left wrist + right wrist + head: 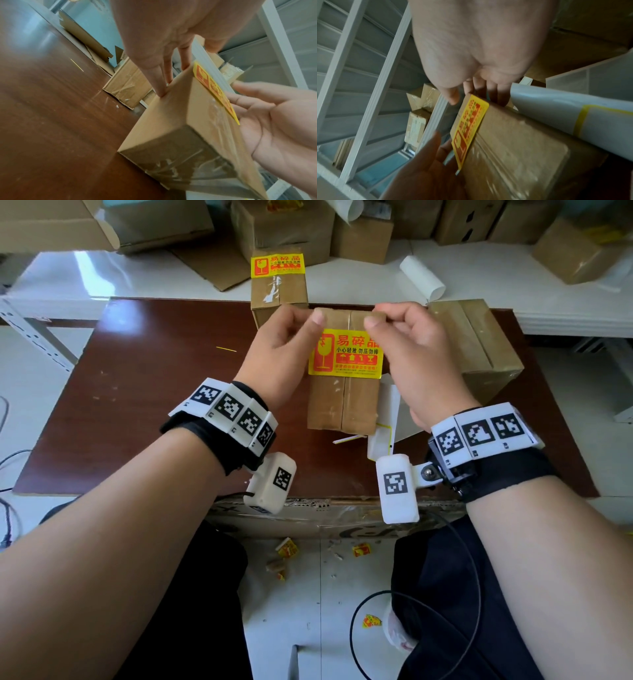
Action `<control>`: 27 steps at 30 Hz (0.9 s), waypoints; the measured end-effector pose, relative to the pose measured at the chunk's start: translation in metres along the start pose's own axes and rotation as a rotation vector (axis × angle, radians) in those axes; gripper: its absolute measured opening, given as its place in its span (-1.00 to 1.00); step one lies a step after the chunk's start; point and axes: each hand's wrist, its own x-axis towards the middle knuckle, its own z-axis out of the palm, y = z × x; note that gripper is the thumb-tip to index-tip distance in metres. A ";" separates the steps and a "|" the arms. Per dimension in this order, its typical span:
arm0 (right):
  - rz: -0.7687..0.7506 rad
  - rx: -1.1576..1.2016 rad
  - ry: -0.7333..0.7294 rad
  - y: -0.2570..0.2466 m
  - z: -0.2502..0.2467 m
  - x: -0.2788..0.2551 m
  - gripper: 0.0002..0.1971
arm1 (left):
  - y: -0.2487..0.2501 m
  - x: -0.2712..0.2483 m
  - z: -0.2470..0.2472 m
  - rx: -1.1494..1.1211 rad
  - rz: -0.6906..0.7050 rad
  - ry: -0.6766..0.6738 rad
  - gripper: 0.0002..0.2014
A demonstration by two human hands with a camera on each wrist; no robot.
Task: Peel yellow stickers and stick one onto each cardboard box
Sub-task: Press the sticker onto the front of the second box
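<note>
Now both hands [284, 344] [411, 350] — flanking stickered box [342, 402]

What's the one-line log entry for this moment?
step: sticker on box | left hand: grips middle box far end | right hand: same | yellow sticker: on top

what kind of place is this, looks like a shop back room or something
Probably a small packing or shipping room: taped cardboard boxes stacked along a white shelf, yellow fragile stickers going on boxes, peeled sticker scraps on the floor.

Brown table [154, 378] (scuffed), black cable [356, 625] below.
</note>
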 end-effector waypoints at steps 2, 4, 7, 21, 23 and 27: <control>-0.052 -0.018 -0.034 0.002 0.002 -0.003 -0.51 | -0.003 -0.001 0.001 0.046 0.028 0.025 -0.55; -0.074 -0.025 -0.060 0.005 0.001 -0.002 -0.47 | -0.005 -0.001 -0.001 0.077 0.045 0.055 -0.44; -0.076 -0.038 -0.058 0.008 -0.001 0.002 -0.56 | -0.007 0.000 -0.004 0.084 0.071 0.066 -0.49; -0.013 -0.029 -0.139 0.010 -0.005 0.007 -0.52 | -0.007 -0.001 -0.004 0.032 0.024 -0.001 -0.52; 0.016 -0.053 -0.191 0.009 -0.007 0.008 -0.41 | -0.006 0.001 -0.004 -0.019 -0.006 -0.053 -0.53; 0.059 -0.100 -0.248 0.008 -0.011 0.010 -0.22 | -0.004 0.000 -0.002 -0.029 -0.023 -0.106 -0.43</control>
